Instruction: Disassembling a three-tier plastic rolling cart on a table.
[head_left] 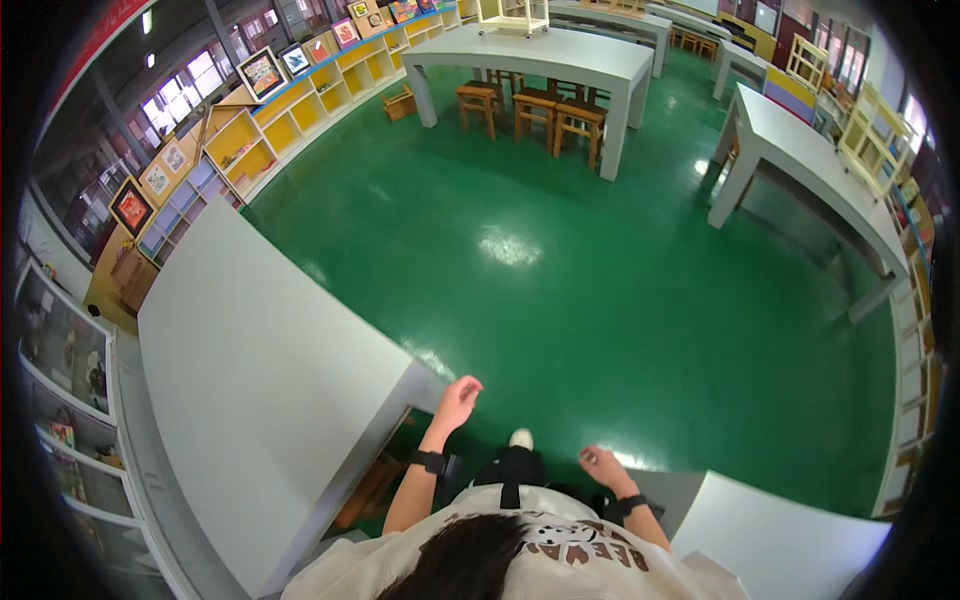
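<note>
My left hand hangs in the air just off the near corner of the grey-white table on my left. Its fingers are loosely bent, and nothing shows in them. My right hand is held out in front of my right side, above the green floor. Its fingers curve loosely inward, also with nothing visible in them. Black bands circle both wrists. Nearest to the right hand is the white table at the lower right. One pale shoe shows below, between the hands.
Wooden stools stand under a long white table ahead. Another white table at the right carries a cream wooden frame. Yellow-backed shelves with framed pictures line the left wall. A glass-doored cabinet stands at far left.
</note>
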Demonstrator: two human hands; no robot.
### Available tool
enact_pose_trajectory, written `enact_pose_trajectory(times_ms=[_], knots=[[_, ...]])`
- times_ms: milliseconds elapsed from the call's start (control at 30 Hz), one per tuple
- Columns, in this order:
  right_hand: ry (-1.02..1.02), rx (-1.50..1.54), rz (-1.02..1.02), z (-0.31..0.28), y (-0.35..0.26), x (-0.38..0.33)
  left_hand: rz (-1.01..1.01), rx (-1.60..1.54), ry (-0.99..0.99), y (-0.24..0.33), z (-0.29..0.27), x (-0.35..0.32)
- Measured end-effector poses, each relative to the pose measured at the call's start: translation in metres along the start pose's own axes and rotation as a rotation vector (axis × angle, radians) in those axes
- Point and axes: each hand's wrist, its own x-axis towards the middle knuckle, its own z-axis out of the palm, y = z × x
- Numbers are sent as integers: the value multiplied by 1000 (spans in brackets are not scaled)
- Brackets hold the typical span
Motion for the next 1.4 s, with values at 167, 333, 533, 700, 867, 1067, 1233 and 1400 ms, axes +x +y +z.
enact_pose_trajectory(times_ms=[167, 333, 533, 700, 867, 1067, 1233, 1400], knots=[[-14, -31, 170, -27, 72, 55, -63, -22, 97, -48, -6, 83], [97, 226, 608, -76, 102, 94, -59, -46, 156, -69, -30, 179], [114, 351, 833, -161, 78, 192, -70, -123, 264, -44, -65, 305], [158, 295, 823, -197, 25, 338, -129, -7, 358, -65, -124, 368], [-223, 79, 640, -225, -14, 515, -276, -56, 580, -125, -185, 424], [-353, 49, 374, -195, -74, 771, -423, 26, 881, -167, -290, 455], [-364, 124, 142, -150, -231, 963, -459, 107, 1135, -145, -371, 479], [-401, -5, -194, -91, -323, 1096, -587, -22, 1131, -208, -441, 519]])
